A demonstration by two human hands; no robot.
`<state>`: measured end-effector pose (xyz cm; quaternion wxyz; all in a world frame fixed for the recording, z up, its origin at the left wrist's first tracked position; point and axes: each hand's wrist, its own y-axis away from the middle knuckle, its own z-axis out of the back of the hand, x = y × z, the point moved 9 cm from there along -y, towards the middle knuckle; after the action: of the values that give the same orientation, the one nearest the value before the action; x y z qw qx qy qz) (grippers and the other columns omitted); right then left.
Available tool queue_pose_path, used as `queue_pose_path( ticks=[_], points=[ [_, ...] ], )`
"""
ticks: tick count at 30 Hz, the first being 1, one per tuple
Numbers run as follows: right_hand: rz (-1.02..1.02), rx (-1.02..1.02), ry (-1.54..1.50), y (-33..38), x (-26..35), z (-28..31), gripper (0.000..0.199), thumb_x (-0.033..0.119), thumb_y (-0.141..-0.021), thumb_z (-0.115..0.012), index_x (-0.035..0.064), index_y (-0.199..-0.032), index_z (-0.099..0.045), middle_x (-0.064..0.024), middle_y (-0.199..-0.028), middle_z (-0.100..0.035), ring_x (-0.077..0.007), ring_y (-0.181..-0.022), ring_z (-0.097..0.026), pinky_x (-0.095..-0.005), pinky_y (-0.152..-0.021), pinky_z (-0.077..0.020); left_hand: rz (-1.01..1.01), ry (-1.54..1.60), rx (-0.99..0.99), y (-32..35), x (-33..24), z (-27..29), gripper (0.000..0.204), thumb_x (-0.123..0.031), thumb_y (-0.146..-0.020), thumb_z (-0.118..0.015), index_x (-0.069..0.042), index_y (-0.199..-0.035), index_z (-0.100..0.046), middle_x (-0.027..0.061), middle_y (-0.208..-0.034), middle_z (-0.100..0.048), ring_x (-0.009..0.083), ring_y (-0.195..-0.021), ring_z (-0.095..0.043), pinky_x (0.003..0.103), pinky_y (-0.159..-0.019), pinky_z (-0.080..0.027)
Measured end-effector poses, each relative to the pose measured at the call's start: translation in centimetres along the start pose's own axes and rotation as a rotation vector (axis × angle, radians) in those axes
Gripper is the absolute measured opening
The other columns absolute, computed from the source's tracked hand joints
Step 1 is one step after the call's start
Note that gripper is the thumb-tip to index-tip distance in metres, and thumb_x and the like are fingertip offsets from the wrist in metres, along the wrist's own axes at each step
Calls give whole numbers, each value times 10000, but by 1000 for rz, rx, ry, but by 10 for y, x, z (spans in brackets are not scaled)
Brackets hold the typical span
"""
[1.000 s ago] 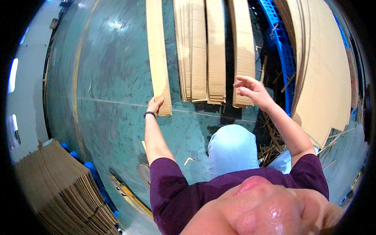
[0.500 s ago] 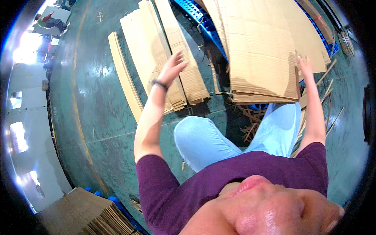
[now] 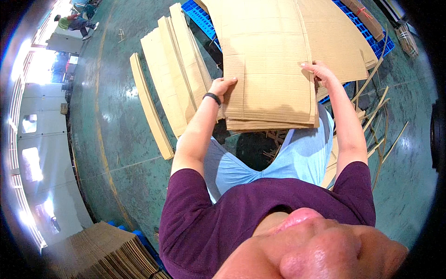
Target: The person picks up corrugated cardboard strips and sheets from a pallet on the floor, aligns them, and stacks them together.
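Observation:
A small stack of brown cardboard sheets (image 3: 274, 60) lies before me, its near edge reaching over my knees. My left hand (image 3: 224, 88) grips the left edge, thumb on top and fingers curled below, mostly hidden. At the opposite edge, my right hand (image 3: 319, 72) holds the sheets the same way, its thumb lying on the top face. Beneath and to the right, a wider cardboard sheet (image 3: 339, 42) rests on a blue plastic pallet (image 3: 383, 46). Left of my left hand, long cardboard pieces (image 3: 169, 79) lie in piles on the floor.
A narrow stack of cardboard strips (image 3: 151, 107) lies farther left. Loose thin strips (image 3: 383, 118) litter the green floor at right, near a tied bundle (image 3: 407, 41). Stacked cardboard (image 3: 93, 246) stands at lower left. Another person (image 3: 76, 23) is far off at upper left.
Both hands were open, the left over the floor piles and the right beside the sheets. Now they grip opposite edges, and the sheets appear shifted left.

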<state>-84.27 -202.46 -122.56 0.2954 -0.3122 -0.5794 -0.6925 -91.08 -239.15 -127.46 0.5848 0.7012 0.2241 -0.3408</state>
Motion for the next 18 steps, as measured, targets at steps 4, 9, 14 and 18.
queue_pose_path(
  ticks=[4, 9, 14, 18],
  points=[
    [20, 171, -438, 3, -14, -35, 466, 217, -724, -746, -20, -1085, -571, -147, -915, -653, -227, -787, -641, -373, -669, -534, -53, 14, 207, 29, -22, 2, 305, -153, -784, -712, -16, -1028, -590, 77, -920, -656, 144, -836, -623, 273, -767, -509],
    [36, 105, -331, 18, -7, -55, 417, 76, -674, -754, -38, -1040, -590, -161, -912, -656, -228, -773, -648, -373, -673, -544, -268, -83, 196, 67, -59, -22, 334, -115, -748, -716, -6, -1028, -568, 78, -873, -657, 191, -821, -636, 305, -757, -519],
    [140, -173, 220, 25, 10, -64, 481, 159, -599, -804, -52, -980, -600, -168, -918, -661, -251, -793, -646, -351, -709, -529, -283, -1362, -341, 89, -80, -61, 433, -78, -649, -662, 53, -1021, -484, 281, -880, -609, 398, -947, -593, 392, -820, -497],
    [361, -231, 124, 38, 25, -104, 614, 198, -579, -818, -73, -1050, -533, -190, -993, -629, -274, -906, -613, -364, -809, -495, -806, -1274, -211, 104, -119, -124, 451, -115, -661, -665, 58, -1026, -465, 257, -901, -615, 383, -856, -612, 402, -716, -513]
  ],
)
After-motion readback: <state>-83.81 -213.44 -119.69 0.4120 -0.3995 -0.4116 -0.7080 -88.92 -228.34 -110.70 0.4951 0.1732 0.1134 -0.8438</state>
